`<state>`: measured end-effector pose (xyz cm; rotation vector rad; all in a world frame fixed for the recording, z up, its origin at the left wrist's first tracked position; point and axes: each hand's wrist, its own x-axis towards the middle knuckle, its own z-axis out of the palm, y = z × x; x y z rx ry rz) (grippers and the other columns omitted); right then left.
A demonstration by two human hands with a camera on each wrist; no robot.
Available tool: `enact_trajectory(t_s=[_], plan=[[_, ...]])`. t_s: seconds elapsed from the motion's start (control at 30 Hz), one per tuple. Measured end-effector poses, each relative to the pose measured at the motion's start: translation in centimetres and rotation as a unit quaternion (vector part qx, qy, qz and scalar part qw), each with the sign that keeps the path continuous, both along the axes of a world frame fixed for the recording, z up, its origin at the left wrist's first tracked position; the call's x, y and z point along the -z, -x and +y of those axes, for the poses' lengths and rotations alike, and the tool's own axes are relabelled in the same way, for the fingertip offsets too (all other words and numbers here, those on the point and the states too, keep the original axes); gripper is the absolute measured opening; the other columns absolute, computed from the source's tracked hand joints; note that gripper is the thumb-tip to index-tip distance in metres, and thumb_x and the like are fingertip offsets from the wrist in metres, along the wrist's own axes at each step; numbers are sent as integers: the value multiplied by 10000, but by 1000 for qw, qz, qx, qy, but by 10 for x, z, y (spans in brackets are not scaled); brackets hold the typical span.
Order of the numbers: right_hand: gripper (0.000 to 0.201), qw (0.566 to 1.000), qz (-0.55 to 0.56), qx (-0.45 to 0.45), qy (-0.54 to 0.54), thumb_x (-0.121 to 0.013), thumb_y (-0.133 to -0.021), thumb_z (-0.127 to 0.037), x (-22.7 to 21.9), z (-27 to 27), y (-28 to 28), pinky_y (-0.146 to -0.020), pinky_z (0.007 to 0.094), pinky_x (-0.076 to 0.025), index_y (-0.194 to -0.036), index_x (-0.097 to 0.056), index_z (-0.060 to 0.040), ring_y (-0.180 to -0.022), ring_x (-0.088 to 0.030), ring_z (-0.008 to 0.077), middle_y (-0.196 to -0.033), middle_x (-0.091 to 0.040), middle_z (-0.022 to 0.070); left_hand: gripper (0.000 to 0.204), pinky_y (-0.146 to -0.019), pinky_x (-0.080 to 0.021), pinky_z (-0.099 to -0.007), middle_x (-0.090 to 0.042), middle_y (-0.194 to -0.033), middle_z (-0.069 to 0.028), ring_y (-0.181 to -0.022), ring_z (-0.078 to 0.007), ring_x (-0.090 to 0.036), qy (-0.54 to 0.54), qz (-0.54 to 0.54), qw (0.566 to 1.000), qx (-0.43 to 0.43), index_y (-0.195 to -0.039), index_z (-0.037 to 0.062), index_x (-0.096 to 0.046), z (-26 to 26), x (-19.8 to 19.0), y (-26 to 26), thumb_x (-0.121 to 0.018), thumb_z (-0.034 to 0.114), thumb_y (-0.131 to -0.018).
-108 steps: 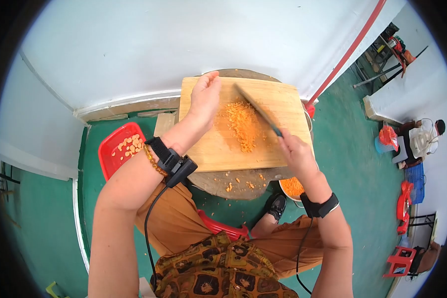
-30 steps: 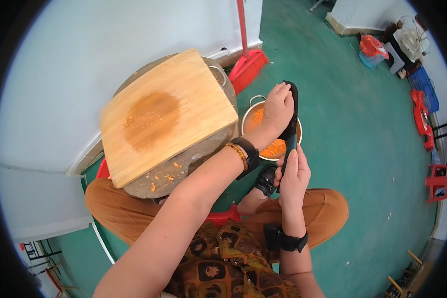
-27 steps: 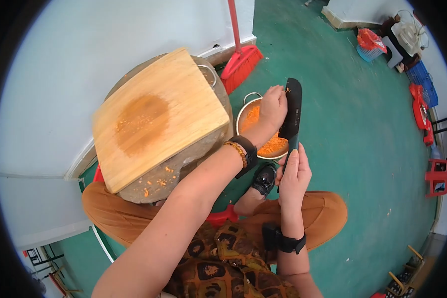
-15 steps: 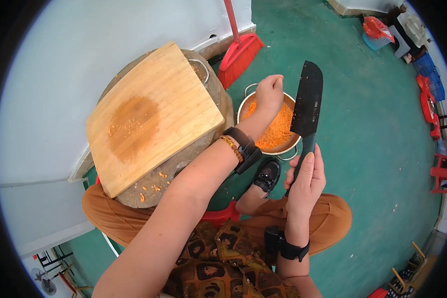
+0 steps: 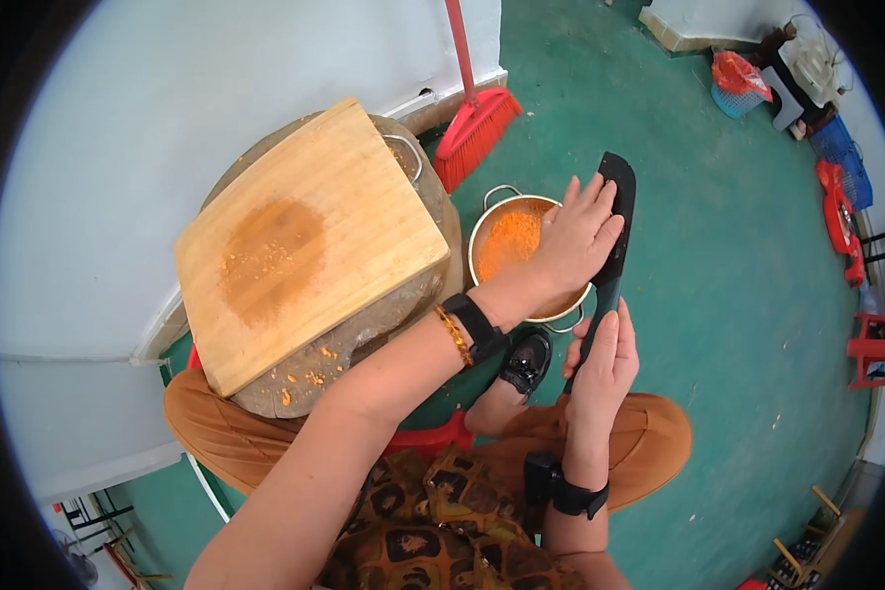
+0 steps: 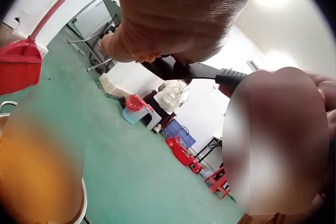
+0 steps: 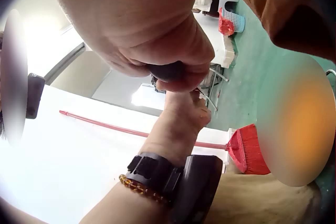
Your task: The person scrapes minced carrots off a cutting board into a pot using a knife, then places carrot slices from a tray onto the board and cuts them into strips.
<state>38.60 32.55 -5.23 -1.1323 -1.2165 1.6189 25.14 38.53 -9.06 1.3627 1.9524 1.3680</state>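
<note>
My right hand [image 5: 602, 369] grips the dark handle of a black-bladed kitchen knife [image 5: 620, 202], its blade pointing away and standing on edge. Spread, nearly straight fingers of my left hand [image 5: 578, 241] lie against the blade's side. Beneath the left hand and wrist stands a two-handled pot [image 5: 476, 234] holding finely chopped orange bits [image 5: 511, 239]; the left arm hides part of it. Orange crumbs cling to the left hand in the left wrist view, where the knife handle [image 6: 231, 79] also shows. The right wrist view has the handle's end [image 7: 167, 71] inside the curled right hand.
A wooden cutting board [image 5: 374, 202] with a damp orange patch lies on a round stump [image 5: 290, 393], left of the pot. Beyond the pot, a red broom [image 5: 477, 133] leans by the wall. A black shoe [image 5: 527, 362] is just below the pot.
The knife has moved from over the board to beside the pot, and the chopped pile has left the board. Since half a second ago, the left hand has opened and moved onto the blade.
</note>
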Motion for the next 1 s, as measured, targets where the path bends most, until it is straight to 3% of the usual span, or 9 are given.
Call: enact_trajectory(t_s=[0.13, 0.27, 0.47, 0.53, 0.6, 0.63, 0.7, 0.87, 1.0], plan=[[390, 1000, 8, 15, -19, -404, -1011, -202, -1, -2, 0, -393, 168, -349, -1326, -436, 25, -487, -430, 18, -741, -523, 0, 544, -1107, -203, -489, -313, -1469, -206, -1378, -453, -181, 95, 50, 994, 21, -1402, 77, -369, 1, 10, 14, -311, 415, -979], [388, 999, 5, 10, -37, -408, -1010, -203, -1, -4, -2, -392, 170, -350, -1325, -440, 22, -496, -438, 19, -751, -525, 3, 460, -1046, -317, -443, -490, -1317, -234, -1298, -410, -362, 147, 58, 987, -40, -1275, 50, -521, 8, 55, 30, -382, 358, -963], [402, 1000, 13, 18, -10, -420, -1009, -209, 7, -5, -4, -395, 173, -353, -1345, -413, 12, -497, -435, 27, -768, -533, 10, 207, -840, -450, -396, -655, -961, -181, -943, -313, -597, -98, -41, 981, -161, -971, -5, -649, 9, 28, 26, -552, 160, -895], [410, 1000, 10, 17, -16, -420, -1009, -220, 6, -7, -3, -400, 174, -350, -1351, -404, 7, -503, -435, 34, -766, -529, 13, 195, -740, -480, -376, -658, -895, -181, -823, -300, -632, -128, -152, 973, -115, -931, -18, -640, 7, 10, 22, -557, 155, -896], [409, 1000, 7, 14, -20, -420, -1010, -224, 6, -8, -1, -399, 177, -348, -1348, -407, 5, -506, -436, 37, -760, -524, 14, 205, -735, -491, -369, -653, -917, -198, -828, -296, -652, -201, -67, 970, -122, -992, -29, -621, 6, 1, 19, -516, 126, -909], [409, 1000, 7, 11, -22, -421, -1009, -224, 4, -9, 0, -398, 179, -346, -1349, -407, 4, -506, -436, 38, -758, -522, 14, 262, -863, -468, -391, -628, -1028, -227, -971, -352, -611, -102, -202, 972, -66, -1095, -43, -582, -2, -12, 18, -504, 116, -903], [420, 999, 4, 8, -34, -420, -1009, -225, 1, -12, 4, -400, 178, -346, -1363, -395, -1, -501, -433, 38, -767, -530, 15, 359, -994, -393, -416, -575, -1163, -247, -1110, -395, -527, -56, 0, 997, -58, -1188, -54, -531, -11, -26, 20, -526, 139, -885], [389, 979, -48, -59, -188, -423, -1003, -162, 5, -22, 13, -407, 171, -339, -1356, -424, 0, -503, -431, 27, -771, -537, 2, 477, -1014, -375, -405, -566, -1162, -242, -1144, -394, -503, -113, 84, 985, -101, -1233, -49, -506, -38, -83, 60, -581, 229, -852], [383, 975, 21, -175, -133, -435, -999, -146, -14, -43, 30, -405, 158, -336, -1358, -436, -12, -512, -436, 19, -776, -551, 3, 633, -934, -439, -343, -530, -1290, -169, -1130, -258, -538, -58, -90, 992, -67, -1369, -31, -378, -88, -149, 136, -555, 363, -906]])
